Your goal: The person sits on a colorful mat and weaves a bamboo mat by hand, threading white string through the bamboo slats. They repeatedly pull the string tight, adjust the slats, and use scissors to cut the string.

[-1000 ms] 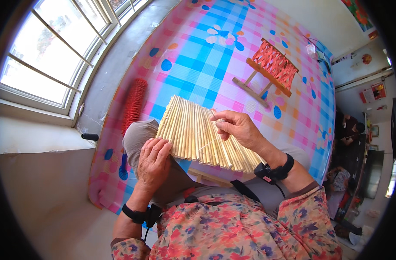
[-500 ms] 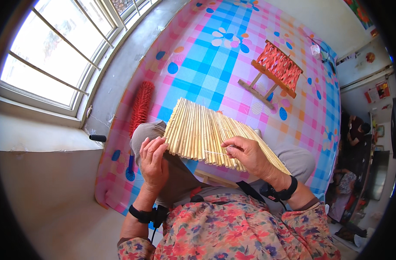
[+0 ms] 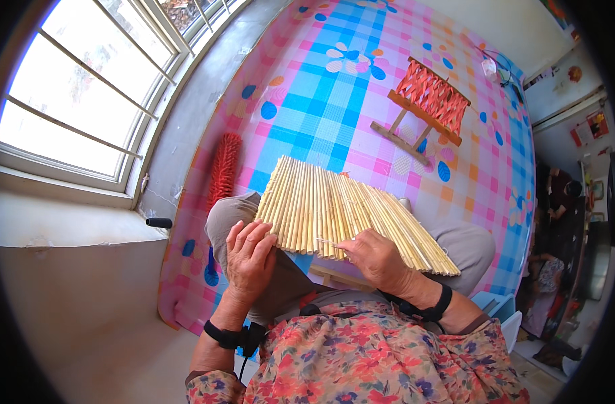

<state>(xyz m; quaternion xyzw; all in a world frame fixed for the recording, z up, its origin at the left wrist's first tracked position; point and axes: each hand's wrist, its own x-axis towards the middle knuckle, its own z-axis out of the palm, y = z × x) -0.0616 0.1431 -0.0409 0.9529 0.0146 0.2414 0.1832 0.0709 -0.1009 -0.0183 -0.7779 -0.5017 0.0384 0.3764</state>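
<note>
Across my lap lies a mat of pale straw-coloured reed stalks (image 3: 321,209), laid side by side, its near edge toward me. My left hand (image 3: 250,259) grips the mat's near left corner with curled fingers. At the middle of the near edge my right hand (image 3: 381,259) is closed in a pinch. A short white string (image 3: 326,240) runs over the stalks to its fingertips; the string's end is hidden by the fingers. Under the near edge, part of a pale wooden bar (image 3: 348,277) shows between my legs.
I sit cross-legged on a checked, flowered sheet (image 3: 307,121). Left of my knee lies a red bristly brush (image 3: 225,168) with a blue handle. Ahead right stands a wooden frame (image 3: 425,121) wound with red strips. A barred window (image 3: 79,87) is at the left; people (image 3: 556,195) are far right.
My right hand has come down and slightly left to the mat's near edge, and the string stretch is shorter. My left hand has shifted a little right along the corner.
</note>
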